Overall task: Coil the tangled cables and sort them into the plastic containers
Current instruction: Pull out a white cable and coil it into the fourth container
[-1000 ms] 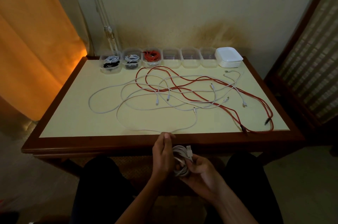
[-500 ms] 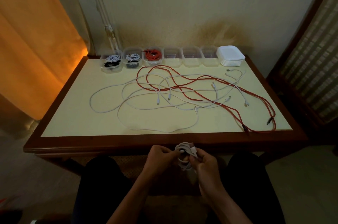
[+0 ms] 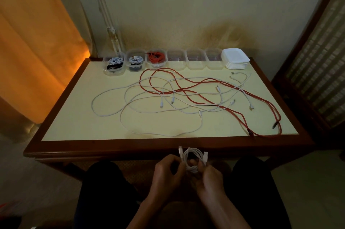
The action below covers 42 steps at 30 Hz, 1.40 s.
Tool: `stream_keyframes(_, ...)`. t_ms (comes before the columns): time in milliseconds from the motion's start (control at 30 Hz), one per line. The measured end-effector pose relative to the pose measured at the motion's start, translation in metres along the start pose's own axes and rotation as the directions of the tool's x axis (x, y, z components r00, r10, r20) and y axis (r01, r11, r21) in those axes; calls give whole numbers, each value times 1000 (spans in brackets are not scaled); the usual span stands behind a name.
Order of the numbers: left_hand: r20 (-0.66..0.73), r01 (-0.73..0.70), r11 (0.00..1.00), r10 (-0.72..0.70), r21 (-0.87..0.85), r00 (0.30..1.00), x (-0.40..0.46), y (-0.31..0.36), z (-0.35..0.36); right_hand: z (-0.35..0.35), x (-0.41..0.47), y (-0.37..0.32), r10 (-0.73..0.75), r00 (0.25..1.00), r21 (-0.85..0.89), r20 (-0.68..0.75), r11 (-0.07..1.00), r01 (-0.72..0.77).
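Left hand [image 3: 169,170]: it pinches the left side of the coiled white cable [image 3: 193,160], fingers curled.
Right hand [image 3: 210,174]: it grips the right side of the same coil, fingers curled round it.
Where the coil is: in front of the near edge of the table [image 3: 56,149], held in the air over the lap, with both plugs sticking up.
How it feels: I think it is light, soft and bendy, and it wants to spring open.
Where to hold: best to squeeze all the loops together in the middle, not by a plug.
Still loose: white cables [image 3: 130,109] and a red cable [image 3: 261,101] lie tangled on the table.
Containers: three empty plastic containers [image 3: 196,59] wait at the far edge, next to three that hold cables.
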State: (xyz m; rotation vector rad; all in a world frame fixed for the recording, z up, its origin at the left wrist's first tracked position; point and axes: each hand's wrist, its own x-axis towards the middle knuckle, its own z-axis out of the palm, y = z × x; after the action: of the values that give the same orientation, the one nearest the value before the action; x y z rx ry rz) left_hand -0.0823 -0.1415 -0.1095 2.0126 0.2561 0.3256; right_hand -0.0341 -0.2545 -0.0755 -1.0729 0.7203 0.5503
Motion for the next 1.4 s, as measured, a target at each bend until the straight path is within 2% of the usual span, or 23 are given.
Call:
stream_keyframes(67, 47, -98, 989, 93, 110, 995, -5, -5, 4, -4, 4, -1, 33, 999, 55, -8, 998, -33)
stream_keyframes(100, 21, -43, 996, 42, 77, 999, -7, -3, 5, -4, 3, -1, 28, 1000, 75, 6, 997, -28)
stream_keyframes(167, -80, 213, 971, -222, -109, 972, -7, 5, 6, -1, -2, -1, -29, 998, 114, 60, 993, 22)
stream_keyframes(200, -64, 366, 899, -391, -242, 918, -5, 9, 5, 1, -5, -1, -76, 993, 118, 89, 991, 66)
stream_keyframes(267, 127, 605, 656, -624, -452, 771, -1, 20, 3, 2, -10, 1, -183, 973, 51, 144, 983, 177)
stream_keyframes(300, 231, 674, 551, -664, -492, 711, 1, 26, 0, 1, -11, 3, -229, 957, -17, 175, 972, 236)
stream_keyframes(333, 304, 711, 506, -666, -487, 682, 3, 31, -4, 0, -13, 3, -269, 941, -95, 208, 951, 293)
stream_keyframes(400, 369, 710, 563, -609, -423, 702, 4, 32, -13, -2, -13, 2, -324, 905, -229, 277, 892, 390)
stream_keyframes(467, 388, 643, 681, -520, -350, 761, 7, 28, -21, -3, -11, 1, -358, 879, -353, 316, 815, 459)
stream_keyframes(533, 379, 538, 796, -424, -277, 822, 9, 23, -28, -3, -7, 4, -432, 846, -502, 313, 680, 534)
stream_keyframes(600, 352, 460, 857, -367, -231, 861, 9, 16, -30, -3, -3, 8, -476, 814, -628, 333, 531, 568)
stream_keyframes(667, 320, 428, 879, -352, -209, 879, 8, 13, -31, -3, 0, 12, -454, 816, -687, 358, 463, 559)
stream_keyframes(767, 314, 478, 831, -390, -285, 865, 5, 10, -30, -4, 6, 13, -425, 835, -733, 349, 431, 526)
stream_keyframes(900, 408, 597, 539, -438, -594, 801, 2, 13, -22, -2, 2, 10, -505, 802, -755, 319, 376, 537)
stream_keyframes(967, 410, 580, 472, -418, -664, 811, 2, 16, -19, 0, -1, 7, -525, 788, -780, 322, 325, 535)
stream_keyframes(1067, 391, 533, 503, -366, -680, 844, 4, 19, -18, 0, -5, 4, -533, 781, -810, 326, 268, 521)
stream_keyframes(1133, 385, 507, 536, -331, -675, 862, 5, 16, -18, -1, -4, 3, -546, 767, -790, 337, 279, 546)
stream_keyframes(1233, 338, 492, 589, -359, -642, 870, 5, 14, -18, -2, 0, 2, -540, 768, -780, 344, 291, 554)
stream_keyframes(1300, 296, 481, 677, -379, -557, 877, 5, 13, -17, -1, 4, 3, -536, 756, -798, 376, 228, 558)
stream_keyframes(1400, 259, 500, 723, -429, -476, 866, 8, 9, -18, -3, 6, 4, -530, 713, -808, 459, 85, 583)
